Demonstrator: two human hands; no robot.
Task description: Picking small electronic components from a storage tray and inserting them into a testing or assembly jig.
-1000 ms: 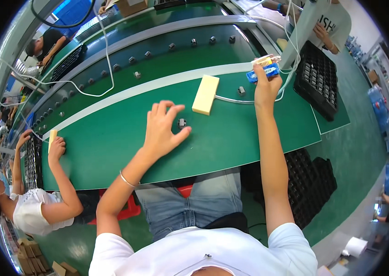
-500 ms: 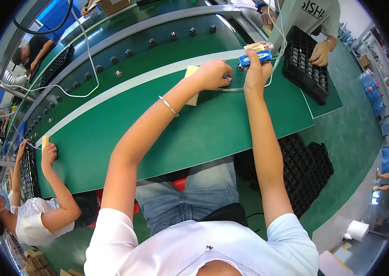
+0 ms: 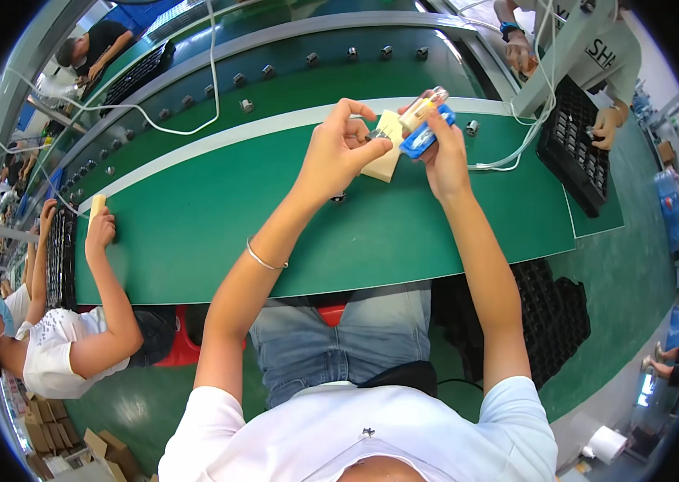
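Note:
My left hand [image 3: 338, 153] is above the green worktable, pinching a small metal part [image 3: 378, 135] between thumb and fingers. Close on its right, my right hand [image 3: 445, 157] grips a blue block with a clear, amber-tinted piece [image 3: 423, 112] along it; its exact kind I cannot make out. Under and between the hands lies a cream-coloured rectangular pad [image 3: 384, 165]. One small metal part [image 3: 338, 197] rests on the table just below my left wrist. Another small metal part [image 3: 473, 127] stands to the right of my right hand.
Several small metal parts [image 3: 311, 59] sit in a spaced row on the green belt [image 3: 291, 88] beyond the white strip. White cables [image 3: 508, 166] loop at the right. A co-worker's hand touches a black compartment tray [image 3: 572, 153] there. At left, another person holds a cream block [image 3: 98, 206].
My left hand has come back with a metal part in its fingers. My right hand has tilted the blue block toward it, and the hands are closer. The whole view has shifted.

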